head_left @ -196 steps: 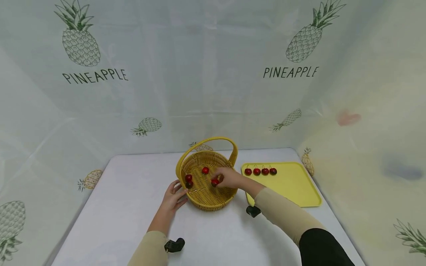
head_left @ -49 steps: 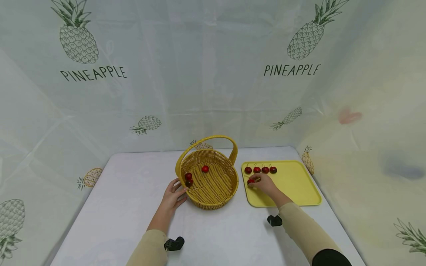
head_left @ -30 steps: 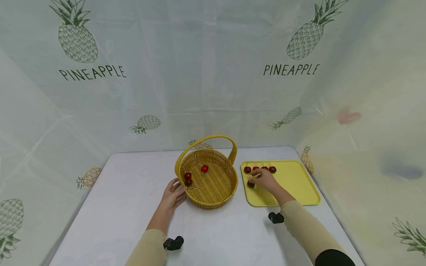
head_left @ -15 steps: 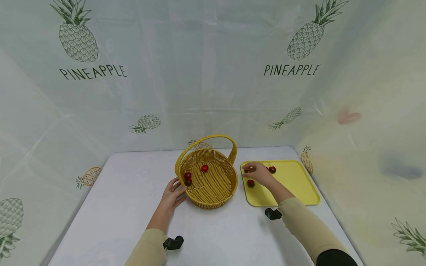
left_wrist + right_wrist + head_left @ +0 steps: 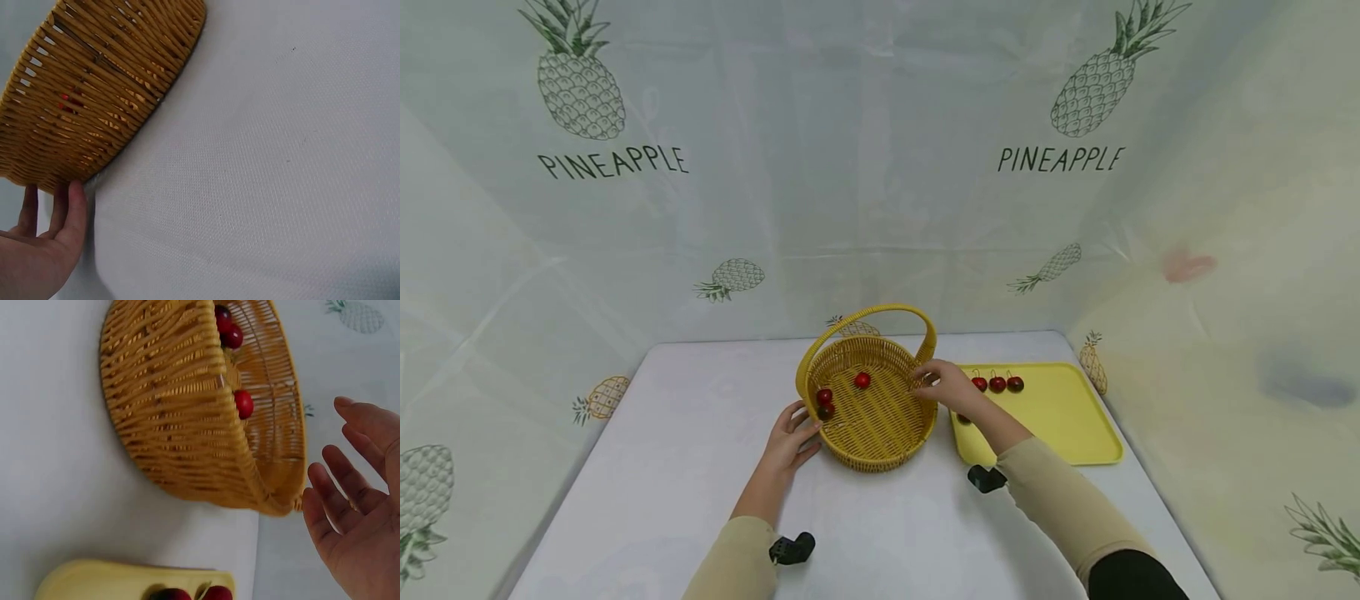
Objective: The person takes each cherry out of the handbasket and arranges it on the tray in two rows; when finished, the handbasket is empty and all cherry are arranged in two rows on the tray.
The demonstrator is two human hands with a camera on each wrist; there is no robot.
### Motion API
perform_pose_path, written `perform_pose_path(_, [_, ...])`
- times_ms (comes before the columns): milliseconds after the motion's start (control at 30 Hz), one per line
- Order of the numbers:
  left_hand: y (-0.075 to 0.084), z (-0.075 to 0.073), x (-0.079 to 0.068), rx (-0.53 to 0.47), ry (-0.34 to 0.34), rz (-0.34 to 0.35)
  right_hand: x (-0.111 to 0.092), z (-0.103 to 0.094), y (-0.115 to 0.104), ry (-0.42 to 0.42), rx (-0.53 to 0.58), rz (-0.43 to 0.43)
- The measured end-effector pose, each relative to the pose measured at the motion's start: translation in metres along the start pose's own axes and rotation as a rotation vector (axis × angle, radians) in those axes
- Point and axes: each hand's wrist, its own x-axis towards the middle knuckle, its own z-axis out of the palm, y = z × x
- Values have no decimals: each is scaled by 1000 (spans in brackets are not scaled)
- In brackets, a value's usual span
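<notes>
My left hand [image 5: 790, 442] rests its fingertips against the left wall of a yellow wicker basket [image 5: 872, 457], as the left wrist view [image 5: 44, 250] also shows. Three dark-red cherries lie inside: a bright one [image 5: 862, 380] toward the back and two together at the left, one cherry [image 5: 825, 396] behind the other. Over the basket's right rim hovers my right hand [image 5: 951, 387], its fingers spread and holding nothing in the right wrist view [image 5: 369, 500]. Beyond that hand, a yellow tray [image 5: 1060, 425] carries a row of stemmed cherries [image 5: 997, 384]; one more cherry [image 5: 964, 418] lies in front, partly hidden by the forearm.
The basket's tall arched handle [image 5: 880, 308] rises above its opening, its right foot close to my right hand. Basket and tray stand side by side on a white-covered table [image 5: 700, 433]. A pineapple-print curtain [image 5: 865, 167] hangs behind and at the sides.
My right hand took a cherry from the basket and set it on the tray below the row. It let go, passed over the row's left end, then moved left to the basket. My left hand stayed.
</notes>
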Motion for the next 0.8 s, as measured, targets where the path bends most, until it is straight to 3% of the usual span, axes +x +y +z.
perform_pose_path(133, [-2, -1, 2, 5, 20, -2, 9, 9, -6, -15, 21, 18])
perform_pose_path(367, [-1, 0, 2, -1, 30, -14, 26, 23, -14, -34, -17, -22])
perform_pose_path(800, [-1, 1, 2, -1, 34, -19, 54, 42, -20, -103, -28, 14])
